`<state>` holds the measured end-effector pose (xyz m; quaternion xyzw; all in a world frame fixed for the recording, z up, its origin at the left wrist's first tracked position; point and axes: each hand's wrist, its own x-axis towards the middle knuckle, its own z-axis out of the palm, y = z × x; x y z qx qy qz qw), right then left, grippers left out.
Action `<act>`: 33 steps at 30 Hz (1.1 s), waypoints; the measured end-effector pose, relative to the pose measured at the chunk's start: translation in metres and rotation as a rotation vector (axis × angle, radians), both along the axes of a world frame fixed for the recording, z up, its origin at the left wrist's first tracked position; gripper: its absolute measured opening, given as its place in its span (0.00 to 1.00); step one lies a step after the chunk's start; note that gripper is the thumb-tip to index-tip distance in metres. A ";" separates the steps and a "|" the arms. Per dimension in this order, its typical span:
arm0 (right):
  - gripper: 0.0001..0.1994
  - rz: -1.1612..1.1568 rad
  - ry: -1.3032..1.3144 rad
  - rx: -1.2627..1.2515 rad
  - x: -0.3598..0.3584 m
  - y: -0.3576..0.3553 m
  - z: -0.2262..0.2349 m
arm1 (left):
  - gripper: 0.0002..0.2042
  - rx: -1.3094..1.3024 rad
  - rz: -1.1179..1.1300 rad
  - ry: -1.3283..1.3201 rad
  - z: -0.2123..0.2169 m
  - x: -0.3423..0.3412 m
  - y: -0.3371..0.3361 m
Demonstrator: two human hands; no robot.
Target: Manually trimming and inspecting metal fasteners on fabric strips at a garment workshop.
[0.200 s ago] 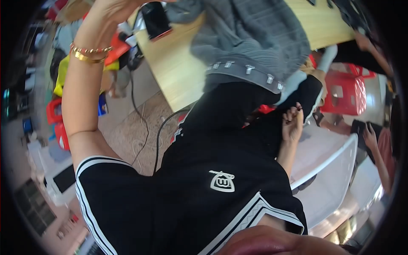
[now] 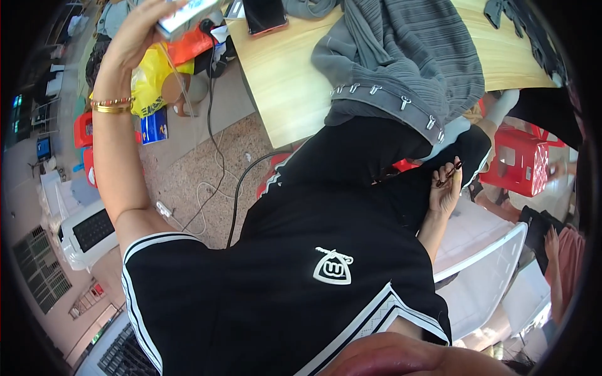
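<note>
My left hand (image 2: 143, 34) is raised at the upper left, its fingers closed around a phone-like device (image 2: 187, 15) with a bright bluish face and pale edge. The picture's top edge cuts off part of both. My right hand (image 2: 445, 188) rests over my black-trousered leg, palm up, fingers curled in. Small dark shapes show at its fingertips; whether they are nails or a held thing is unclear. A grey ribbed knit garment (image 2: 407, 44) lies over the table edge and my lap, with a row of metal clips along its band (image 2: 404, 103).
A dark phone (image 2: 264, 15) lies on the wooden table (image 2: 285, 94). Black cables (image 2: 216, 141) hang to the floor left of it, near a yellow plastic bag (image 2: 147, 81). To the right are a red stool (image 2: 517, 160), a white plastic bin (image 2: 483, 254) and other people's arms.
My left hand has shifted left and down in the picture, bringing the lit device into view. The view has shifted, so table and garment appear lower and farther right. My right hand stays curled.
</note>
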<state>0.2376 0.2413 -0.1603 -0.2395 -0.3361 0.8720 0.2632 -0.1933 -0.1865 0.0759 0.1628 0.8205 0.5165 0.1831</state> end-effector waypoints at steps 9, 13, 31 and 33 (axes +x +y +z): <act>0.20 -0.049 -0.125 0.057 0.005 -0.010 0.004 | 0.17 -0.566 -0.219 -0.278 -0.146 0.002 -0.044; 0.15 -0.100 -0.110 0.044 -0.010 -0.020 0.005 | 0.17 -0.951 -0.431 0.099 -0.214 -0.029 -0.041; 0.15 -0.072 -0.119 0.234 -0.008 -0.021 -0.010 | 0.25 -1.422 -1.054 0.408 -0.283 -0.105 -0.040; 0.14 -0.078 -0.080 0.208 -0.003 -0.026 -0.005 | 0.24 -1.435 -0.839 0.312 -0.235 -0.048 0.013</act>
